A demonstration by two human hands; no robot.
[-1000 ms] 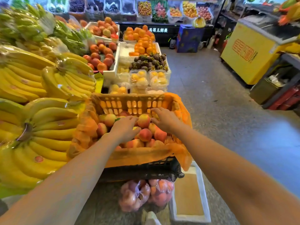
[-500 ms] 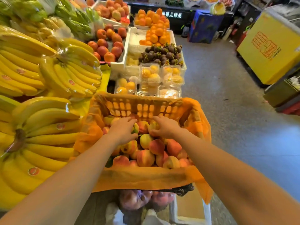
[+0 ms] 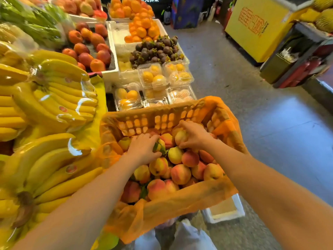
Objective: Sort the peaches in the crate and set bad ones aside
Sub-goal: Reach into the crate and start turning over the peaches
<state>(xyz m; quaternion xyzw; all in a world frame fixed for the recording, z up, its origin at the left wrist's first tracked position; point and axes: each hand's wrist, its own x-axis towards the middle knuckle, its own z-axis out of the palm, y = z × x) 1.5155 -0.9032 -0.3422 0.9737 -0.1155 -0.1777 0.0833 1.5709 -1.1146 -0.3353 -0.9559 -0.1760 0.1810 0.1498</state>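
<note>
Pinching a peach [image 3: 181, 138] by the crate's [image 3: 162, 120] far wall is the right grip [image 3: 195, 136]; left grip's [image 3: 144, 148] hold unclear

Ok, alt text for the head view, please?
Both hands are in an orange crate of peaches: the right hand grips a pale peach near the far wall, the left hand grips a leafy peach beside it. Bananas lie to the left.

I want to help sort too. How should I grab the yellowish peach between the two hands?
Come from straight above and cup the yellowish peach round its upper half. Its top lies bare on the pile, while neighbouring peaches crowd its sides and the crate walls block a sideways reach.
</note>
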